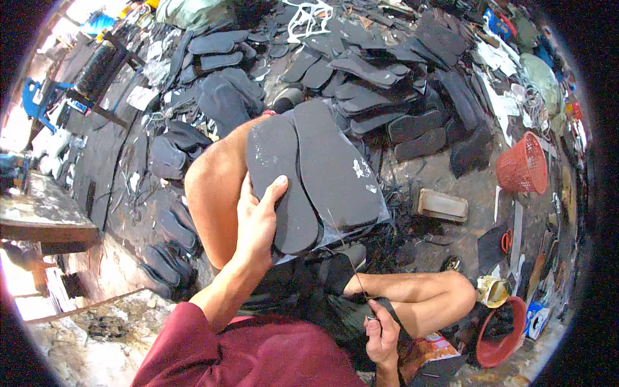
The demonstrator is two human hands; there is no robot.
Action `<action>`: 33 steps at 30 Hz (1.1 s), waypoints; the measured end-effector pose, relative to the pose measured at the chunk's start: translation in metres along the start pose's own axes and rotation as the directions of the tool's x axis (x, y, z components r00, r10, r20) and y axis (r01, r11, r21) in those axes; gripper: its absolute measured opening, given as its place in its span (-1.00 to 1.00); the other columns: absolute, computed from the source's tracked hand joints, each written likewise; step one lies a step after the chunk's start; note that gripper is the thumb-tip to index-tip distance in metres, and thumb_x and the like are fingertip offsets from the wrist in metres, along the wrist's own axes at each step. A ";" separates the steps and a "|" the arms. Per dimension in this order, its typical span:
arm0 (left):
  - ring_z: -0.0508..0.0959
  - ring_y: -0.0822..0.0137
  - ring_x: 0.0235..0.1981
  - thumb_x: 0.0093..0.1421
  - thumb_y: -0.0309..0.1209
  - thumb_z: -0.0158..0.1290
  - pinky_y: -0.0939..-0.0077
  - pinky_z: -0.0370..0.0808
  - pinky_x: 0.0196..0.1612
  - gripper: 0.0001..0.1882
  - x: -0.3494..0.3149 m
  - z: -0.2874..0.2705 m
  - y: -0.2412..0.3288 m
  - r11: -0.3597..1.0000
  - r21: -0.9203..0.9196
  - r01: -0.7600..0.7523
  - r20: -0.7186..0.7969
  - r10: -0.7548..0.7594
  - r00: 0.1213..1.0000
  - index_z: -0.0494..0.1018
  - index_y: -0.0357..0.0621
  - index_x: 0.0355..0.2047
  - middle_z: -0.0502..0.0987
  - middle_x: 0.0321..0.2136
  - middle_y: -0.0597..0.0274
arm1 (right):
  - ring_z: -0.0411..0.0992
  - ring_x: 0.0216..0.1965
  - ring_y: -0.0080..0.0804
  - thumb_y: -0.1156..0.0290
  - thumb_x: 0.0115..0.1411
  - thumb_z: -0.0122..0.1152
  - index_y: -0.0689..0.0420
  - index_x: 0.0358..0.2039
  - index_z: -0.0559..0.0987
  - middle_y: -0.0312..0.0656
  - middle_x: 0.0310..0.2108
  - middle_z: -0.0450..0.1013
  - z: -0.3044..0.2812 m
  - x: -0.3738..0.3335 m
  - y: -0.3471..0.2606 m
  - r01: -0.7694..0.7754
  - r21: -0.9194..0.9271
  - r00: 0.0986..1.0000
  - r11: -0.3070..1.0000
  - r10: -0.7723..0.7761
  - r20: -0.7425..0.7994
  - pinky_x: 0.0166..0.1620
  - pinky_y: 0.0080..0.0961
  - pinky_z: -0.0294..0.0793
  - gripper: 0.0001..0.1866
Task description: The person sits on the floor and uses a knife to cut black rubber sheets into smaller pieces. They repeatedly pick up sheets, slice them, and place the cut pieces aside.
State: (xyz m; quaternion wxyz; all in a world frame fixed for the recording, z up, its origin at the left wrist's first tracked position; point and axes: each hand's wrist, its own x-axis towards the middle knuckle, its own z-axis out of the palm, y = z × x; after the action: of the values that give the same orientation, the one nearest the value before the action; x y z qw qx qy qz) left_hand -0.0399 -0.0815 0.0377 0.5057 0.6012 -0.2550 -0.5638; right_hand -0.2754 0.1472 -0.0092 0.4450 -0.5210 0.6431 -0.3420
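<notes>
My left hand grips a dark grey foam sole piece, its thumb on top and fingers underneath. Against that piece's right side lies a wider foam piece with white scuffs, a narrow curved gap between the two. Both rest over my lap on a flat backing whose edge shows. Lower right, my right hand is closed beside my bent knee. A thin dark strand runs from its fingertips up toward the foam. Something small and shiny shows at those fingertips; I cannot make out what it is.
Stacked foam soles cover the floor ahead, with more soles to the left. On the right are a red basket, a pale block, orange-handled scissors and a red basin. A wooden bench stands left.
</notes>
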 end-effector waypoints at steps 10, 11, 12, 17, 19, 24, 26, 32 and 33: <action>0.50 0.29 0.04 0.25 -0.36 0.15 0.42 0.46 0.09 -0.29 -0.002 -0.007 -0.001 0.995 -0.044 0.089 0.060 -0.086 0.995 0.11 -0.19 0.34 0.41 0.13 0.10 | 0.54 -0.31 0.07 0.42 0.28 0.05 0.25 0.05 0.49 0.11 -0.25 0.53 0.008 0.013 -0.020 0.064 -0.070 0.996 0.995 -0.060 0.060 -0.21 -0.20 0.53 -0.65; 0.47 0.28 0.07 0.25 -0.35 0.15 0.42 0.43 0.12 -0.28 -0.003 -0.008 -0.003 0.998 -0.021 0.054 0.060 -0.052 0.997 0.10 -0.20 0.34 0.39 0.15 0.09 | 0.54 -0.30 0.08 0.44 0.28 0.05 0.25 0.06 0.48 0.11 -0.24 0.53 0.011 0.020 -0.026 0.049 -0.073 0.996 0.996 -0.043 0.079 -0.20 -0.19 0.53 -0.65; 0.45 0.27 0.10 0.24 -0.35 0.15 0.41 0.40 0.15 -0.27 -0.004 -0.010 -0.007 1.000 0.003 0.019 0.061 -0.019 0.998 0.10 -0.21 0.34 0.38 0.16 0.08 | 0.54 -0.28 0.09 0.45 0.28 0.05 0.24 0.07 0.48 0.11 -0.24 0.53 0.017 0.028 -0.028 0.073 -0.088 0.995 0.993 -0.067 0.075 -0.19 -0.17 0.53 -0.65; 0.47 0.25 0.08 0.26 -0.30 0.13 0.43 0.38 0.16 -0.29 -0.003 -0.011 -0.026 0.991 0.102 -0.088 0.052 0.083 0.995 0.12 -0.27 0.33 0.42 0.14 0.08 | 0.53 -0.25 0.12 0.44 0.27 0.07 0.20 0.06 0.49 0.12 -0.24 0.53 0.052 0.071 -0.021 0.112 -0.136 0.993 0.984 -0.107 0.041 -0.20 -0.10 0.51 -0.65; 0.46 0.26 0.09 0.26 -0.30 0.12 0.44 0.37 0.17 -0.29 -0.004 -0.009 -0.028 0.989 0.120 -0.081 0.045 0.076 0.996 0.12 -0.27 0.33 0.41 0.15 0.10 | 0.52 -0.19 0.08 0.40 0.21 0.11 0.14 0.01 0.52 0.10 -0.18 0.53 0.070 0.082 -0.001 0.290 -0.258 0.952 0.922 -0.306 -0.026 -0.19 -0.07 0.49 -0.65; 0.46 0.27 0.08 0.26 -0.27 0.13 0.44 0.34 0.19 -0.27 -0.006 -0.004 -0.022 0.994 0.082 -0.073 0.079 0.067 0.995 0.11 -0.29 0.33 0.42 0.14 0.10 | 0.43 0.06 0.03 0.44 0.30 0.06 0.24 0.05 0.48 0.04 0.01 0.48 0.118 0.136 0.049 0.201 -0.077 0.967 0.976 -0.186 0.177 0.15 -0.19 0.36 -0.67; 0.46 0.26 0.09 0.26 -0.25 0.14 0.43 0.34 0.19 -0.26 -0.005 -0.005 -0.021 0.994 0.085 -0.063 0.066 0.057 0.996 0.11 -0.30 0.33 0.43 0.13 0.09 | 0.38 0.14 -0.06 0.43 0.32 0.03 0.20 0.11 0.45 -0.03 0.10 0.43 0.136 0.152 0.043 0.336 -0.125 0.941 0.934 -0.326 0.091 0.22 -0.21 0.30 -0.64; 0.41 0.21 0.15 0.23 -0.25 0.15 0.41 0.28 0.24 -0.24 -0.007 -0.001 -0.019 0.990 0.108 -0.092 0.020 0.090 0.996 0.12 -0.34 0.33 0.39 0.18 0.07 | 0.35 0.18 -0.17 0.36 0.36 -0.01 0.15 0.20 0.38 -0.11 0.17 0.38 0.156 0.165 0.067 0.433 -0.448 0.896 0.782 -0.426 0.122 0.25 -0.23 0.28 -0.59; 0.40 0.21 0.17 0.23 -0.25 0.16 0.41 0.26 0.25 -0.24 -0.007 -0.001 -0.019 0.986 0.116 -0.120 0.020 0.119 0.993 0.12 -0.34 0.33 0.38 0.19 0.06 | 0.36 0.18 -0.17 0.35 0.36 -0.01 0.15 0.19 0.39 -0.11 0.16 0.38 0.155 0.169 0.071 0.421 -0.443 0.902 0.792 -0.416 0.115 0.25 -0.23 0.28 -0.59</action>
State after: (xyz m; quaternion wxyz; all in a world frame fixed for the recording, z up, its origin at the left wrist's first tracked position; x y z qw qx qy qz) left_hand -0.0460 -0.0685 0.0235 0.5007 0.6098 -0.3266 -0.5204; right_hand -0.1675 0.0020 -0.1670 0.2267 -0.7419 0.5714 -0.2679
